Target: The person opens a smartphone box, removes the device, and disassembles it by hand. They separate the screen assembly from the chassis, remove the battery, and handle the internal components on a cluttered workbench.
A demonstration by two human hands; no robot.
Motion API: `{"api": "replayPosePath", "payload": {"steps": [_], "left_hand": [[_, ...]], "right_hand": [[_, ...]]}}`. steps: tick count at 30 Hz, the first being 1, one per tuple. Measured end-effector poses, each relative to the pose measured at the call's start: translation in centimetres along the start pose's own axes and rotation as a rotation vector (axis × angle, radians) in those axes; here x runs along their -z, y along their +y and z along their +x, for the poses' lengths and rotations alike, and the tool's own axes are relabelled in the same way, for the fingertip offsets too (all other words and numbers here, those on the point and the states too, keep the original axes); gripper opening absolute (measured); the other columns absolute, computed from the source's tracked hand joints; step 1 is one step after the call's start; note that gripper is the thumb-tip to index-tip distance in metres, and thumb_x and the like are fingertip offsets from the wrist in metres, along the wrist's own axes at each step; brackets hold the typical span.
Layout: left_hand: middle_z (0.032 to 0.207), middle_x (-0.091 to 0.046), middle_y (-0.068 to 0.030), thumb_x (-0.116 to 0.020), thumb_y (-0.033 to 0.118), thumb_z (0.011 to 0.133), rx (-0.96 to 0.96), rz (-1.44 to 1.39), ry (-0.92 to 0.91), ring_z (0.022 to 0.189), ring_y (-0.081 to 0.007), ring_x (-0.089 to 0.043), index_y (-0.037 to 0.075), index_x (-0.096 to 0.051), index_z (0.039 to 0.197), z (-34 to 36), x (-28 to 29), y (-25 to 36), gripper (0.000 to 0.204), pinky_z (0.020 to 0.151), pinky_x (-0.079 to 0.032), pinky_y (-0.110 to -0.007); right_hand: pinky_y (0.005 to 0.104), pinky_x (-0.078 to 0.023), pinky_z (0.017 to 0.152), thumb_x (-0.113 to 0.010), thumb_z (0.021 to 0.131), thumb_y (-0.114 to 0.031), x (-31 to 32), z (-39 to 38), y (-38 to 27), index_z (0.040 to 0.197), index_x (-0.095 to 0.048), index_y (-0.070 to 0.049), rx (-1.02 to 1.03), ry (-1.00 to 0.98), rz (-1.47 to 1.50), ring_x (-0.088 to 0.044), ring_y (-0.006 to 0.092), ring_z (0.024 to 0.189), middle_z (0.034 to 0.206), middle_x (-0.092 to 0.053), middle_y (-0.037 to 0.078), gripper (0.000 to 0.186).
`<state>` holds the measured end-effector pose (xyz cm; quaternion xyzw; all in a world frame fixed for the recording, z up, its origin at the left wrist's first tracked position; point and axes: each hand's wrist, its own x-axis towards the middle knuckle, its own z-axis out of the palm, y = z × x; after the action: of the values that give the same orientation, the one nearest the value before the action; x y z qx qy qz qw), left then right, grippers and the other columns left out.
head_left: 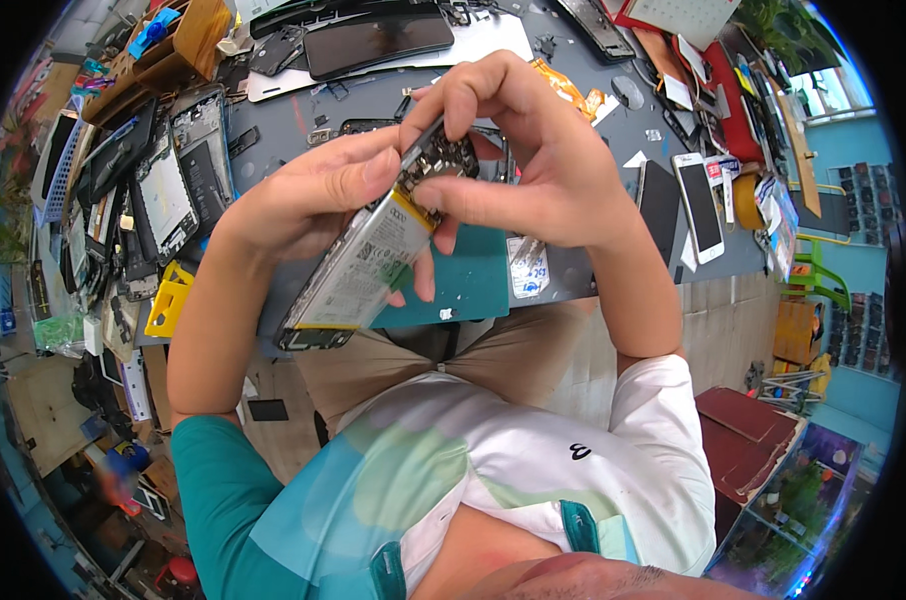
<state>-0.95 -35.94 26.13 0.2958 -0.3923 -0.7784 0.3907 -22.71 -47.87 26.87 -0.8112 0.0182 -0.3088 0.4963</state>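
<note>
Above the front edge of the workbench, both my hands hold an opened smartphone (pixel 358 262) whose back cover is off. A long pale battery with yellow edges fills its middle, and dark circuit parts (pixel 443 160) show at the upper end. The phone is tilted, its lower end toward me at the left. My left hand (pixel 318 190) wraps its left side, thumb on the edge and fingertips showing underneath. My right hand (pixel 533 150) grips the upper end, thumb by the circuit parts and fingers curled over the top edge. Below lies a green work mat (pixel 478 275).
Stripped phone frames and parts (pixel 163 195) pile up on the left, near a yellow plastic holder (pixel 170 300). A large dark phone (pixel 378 45) lies at the back. On the right are a white phone (pixel 698 205), a tape roll (pixel 745 200) and a red case (pixel 733 100).
</note>
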Motion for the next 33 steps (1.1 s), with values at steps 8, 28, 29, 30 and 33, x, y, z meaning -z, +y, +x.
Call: {"api": "replayPosePath", "payload": {"steps": [8,28,29,30,33], "left_hand": [[0.124,-0.064,-0.0251,-0.047,0.052,0.112,-0.349,-0.08,-0.071,0.102,-0.0431,-0.076,0.01,-0.026,0.168,1.1,1.3,-0.3,0.073,0.085,-0.067,-0.054],[0.109,-0.068,-0.0165,-0.045,0.053,0.113,-0.876,-0.182,0.581,0.097,-0.0371,-0.075,0.007,-0.054,0.131,1.9,4.1,-0.9,0.05,0.083,-0.065,-0.057],[0.112,-0.068,-0.0168,-0.048,0.056,0.112,-0.867,0.012,0.692,0.098,-0.0396,-0.075,0.008,-0.054,0.133,1.5,4.4,-1.0,0.053,0.085,-0.064,-0.061],[0.117,-0.065,-0.0165,-0.046,0.053,0.113,-0.876,0.088,0.697,0.101,-0.0368,-0.074,0.008,-0.045,0.145,1.7,4.1,-0.9,0.055,0.085,-0.065,-0.056],[0.125,-0.061,-0.0109,-0.052,0.04,0.115,-0.921,0.206,0.656,0.106,-0.0282,-0.073,0.01,-0.029,0.165,1.9,2.8,-0.5,0.063,0.087,-0.068,-0.045]], "right_hand": [[0.0394,-0.045,0.115,-0.081,0.098,-0.007,1.6,1.3,1.0,0.136,-0.058,-0.003,0.02,0.29,0.05,-0.058,0.0178,0.131,0.134,-0.063,0.009,0.045],[0.0375,-0.058,0.087,-0.099,0.075,-0.034,-1.3,1.7,-0.6,0.127,-0.072,-0.004,0.277,0.131,-0.459,-0.072,0.0272,0.101,0.122,-0.073,0.01,0.066],[0.0392,-0.06,0.091,-0.098,0.075,-0.038,-1.8,1.7,-0.5,0.132,-0.071,-0.004,0.287,0.127,-0.49,-0.074,0.0316,0.104,0.128,-0.073,0.012,0.072],[0.0396,-0.06,0.091,-0.098,0.076,-0.038,-2.2,1.6,-0.2,0.133,-0.07,-0.005,0.282,0.148,-0.508,-0.074,0.0321,0.106,0.129,-0.072,0.013,0.072],[0.0408,-0.062,0.089,-0.092,0.083,-0.028,-3.4,1.0,0.4,0.137,-0.07,-0.005,0.229,0.186,-0.54,-0.076,0.0341,0.108,0.132,-0.073,0.018,0.063]]}}
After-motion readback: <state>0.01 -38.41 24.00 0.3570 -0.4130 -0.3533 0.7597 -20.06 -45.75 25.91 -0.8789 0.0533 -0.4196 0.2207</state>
